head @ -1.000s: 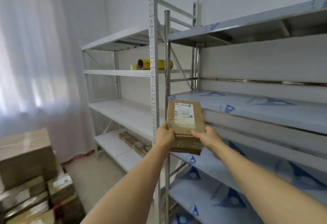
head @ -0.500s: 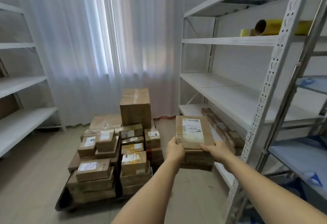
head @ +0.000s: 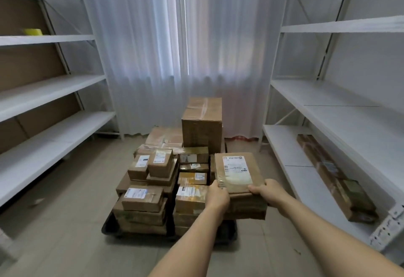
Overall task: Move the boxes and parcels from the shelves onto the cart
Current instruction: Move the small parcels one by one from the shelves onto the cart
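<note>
I hold a flat brown cardboard box [head: 237, 174] with a white shipping label out in front of me, over the right side of the cart. My left hand [head: 216, 195] grips its near left corner and my right hand [head: 270, 191] grips its near right edge. Below it the low black cart [head: 109, 228] stands on the floor, stacked with several labelled brown boxes [head: 150, 191]. A tall brown carton [head: 202, 123] stands at the cart's far end. A long brown parcel [head: 332, 176] lies on the bottom shelf at the right.
White shelf racks line both sides, the left rack [head: 50, 93] and the right rack [head: 341, 106]. A yellow tape roll [head: 32, 31] sits on an upper left shelf. A white curtain [head: 185, 47] hangs behind the cart. Bare floor lies left of the cart.
My view has swung left from the steel shelf to face the cart straight on. The box, still held in both hands, now hangs over the cart's right side.
</note>
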